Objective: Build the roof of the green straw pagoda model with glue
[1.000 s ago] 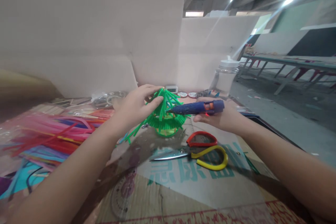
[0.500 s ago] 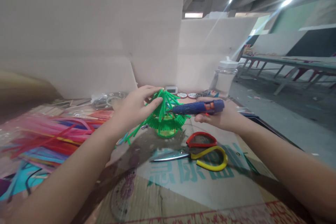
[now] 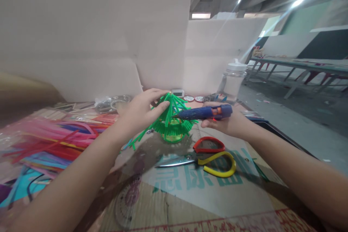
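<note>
A green tiered craft point(image 3: 174, 127), its sloping spokes apparently of fuzzy pipe cleaners, stands upright on the table. My left hand point(image 3: 148, 107) grips its upper left side between thumb and fingers. My right hand point(image 3: 221, 117) is closed around a blue hot glue gun point(image 3: 197, 112), pointed left. The nozzle tip meets the upper tier near my left thumb; whether it touches I cannot tell. Most of my right fingers are hidden behind the gun. In front of the craft lie scissors point(image 3: 217, 165) with one red and one yellow handle.
Loose coloured pipe cleaners point(image 3: 62, 134) are heaped at the left. A clear bottle point(image 3: 232, 79) with a white lid stands at the back right. White boards point(image 3: 95, 36) rise behind the table. A clear protractor point(image 3: 127, 201) lies near the front, and a small digital display point(image 3: 178, 92) sits behind the craft.
</note>
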{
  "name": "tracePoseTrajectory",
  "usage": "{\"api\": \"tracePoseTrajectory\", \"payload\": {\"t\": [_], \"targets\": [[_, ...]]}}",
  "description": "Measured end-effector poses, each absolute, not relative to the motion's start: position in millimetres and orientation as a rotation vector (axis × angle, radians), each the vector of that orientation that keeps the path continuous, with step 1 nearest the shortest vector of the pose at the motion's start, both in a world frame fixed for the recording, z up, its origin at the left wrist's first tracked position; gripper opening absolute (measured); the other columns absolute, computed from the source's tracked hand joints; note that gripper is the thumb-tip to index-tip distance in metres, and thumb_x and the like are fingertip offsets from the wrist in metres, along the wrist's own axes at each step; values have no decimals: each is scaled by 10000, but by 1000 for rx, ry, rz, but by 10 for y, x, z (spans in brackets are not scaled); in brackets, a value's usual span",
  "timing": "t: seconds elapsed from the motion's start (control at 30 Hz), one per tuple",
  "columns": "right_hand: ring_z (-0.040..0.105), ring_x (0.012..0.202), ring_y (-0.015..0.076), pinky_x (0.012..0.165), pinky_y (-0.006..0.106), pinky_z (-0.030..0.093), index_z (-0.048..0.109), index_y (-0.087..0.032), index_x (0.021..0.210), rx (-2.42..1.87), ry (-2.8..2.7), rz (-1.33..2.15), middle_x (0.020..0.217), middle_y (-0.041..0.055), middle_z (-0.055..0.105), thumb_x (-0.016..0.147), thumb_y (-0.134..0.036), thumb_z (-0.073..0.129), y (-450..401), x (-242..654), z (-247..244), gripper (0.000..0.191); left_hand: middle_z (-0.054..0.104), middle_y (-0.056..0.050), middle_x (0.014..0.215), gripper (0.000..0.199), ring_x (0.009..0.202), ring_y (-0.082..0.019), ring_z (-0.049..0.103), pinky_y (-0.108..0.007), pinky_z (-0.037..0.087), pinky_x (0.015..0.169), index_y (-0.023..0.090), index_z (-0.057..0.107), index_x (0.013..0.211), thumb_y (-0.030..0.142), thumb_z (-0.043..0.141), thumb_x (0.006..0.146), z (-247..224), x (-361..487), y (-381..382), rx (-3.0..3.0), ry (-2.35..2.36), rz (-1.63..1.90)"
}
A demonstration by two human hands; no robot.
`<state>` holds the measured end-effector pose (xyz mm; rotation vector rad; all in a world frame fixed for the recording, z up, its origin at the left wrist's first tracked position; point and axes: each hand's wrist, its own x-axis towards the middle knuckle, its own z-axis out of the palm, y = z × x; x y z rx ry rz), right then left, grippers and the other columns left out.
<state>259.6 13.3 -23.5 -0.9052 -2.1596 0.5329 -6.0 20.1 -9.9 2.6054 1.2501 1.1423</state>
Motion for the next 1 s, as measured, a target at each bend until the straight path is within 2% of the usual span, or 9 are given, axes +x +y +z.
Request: {"api": "tracePoseTrajectory", "payload": {"t": [0.13, 0.3, 0.5, 0.63, 0.83, 1.0], "targets": [[652, 754, 194, 656, 289, 532, 692, -190, 940, -928, -2130, 524, 833, 26, 722, 727, -478, 768, 121, 2588, -241, 366, 673, -66, 1220, 356, 1100, -214, 623, -336, 519, 902, 200, 652, 1228, 365, 509, 947, -102, -66, 205, 2611, 1243, 1148], [644, 713, 192, 610, 276, 515, 690, -183, 825, -930, -2107, 436, 766, 29, 702, 724, -512, 753, 101, 2568, -233, 350, 674, -82, 1208, 365, 1085, -217, 624, -338, 514, 901, 163, 646, 1227, 347, 513, 941, -91, -54, 204, 2614, 1234, 1143], [660, 691, 205, 584, 282, 525, 715, -190, 854, -958, -2100, 336, 739, 30, 713, 724, -566, 732, 86, 2554, -208, 398, 678, -89, 1186, 360, 1061, -215, 632, -344, 513, 901, 146, 649, 1210, 341, 510, 941, -91, -51, 197, 2611, 1230, 1141], [673, 712, 210, 600, 292, 541, 733, -202, 915, -958, -2089, 345, 786, 37, 737, 734, -568, 726, 97, 2552, -216, 408, 678, -84, 1196, 361, 1070, -214, 629, -346, 515, 904, 161, 647, 1216, 349, 511, 939, -97, -56, 199, 2619, 1238, 1141], [672, 703, 216, 604, 299, 542, 738, -185, 853, -965, -2056, 366, 740, 47, 732, 725, -542, 746, 112, 2552, -234, 379, 679, -85, 1187, 361, 1049, -213, 634, -351, 518, 896, 159, 650, 1207, 352, 506, 938, -95, -48, 198, 2612, 1242, 1144], [674, 744, 234, 618, 311, 542, 737, -189, 856, -953, -2036, 278, 791, 53, 741, 719, -570, 737, 116, 2549, -229, 405, 678, -88, 1191, 358, 1067, -216, 631, -353, 517, 905, 156, 650, 1209, 349, 506, 944, -95, -47, 200, 2626, 1210, 1149]]}}
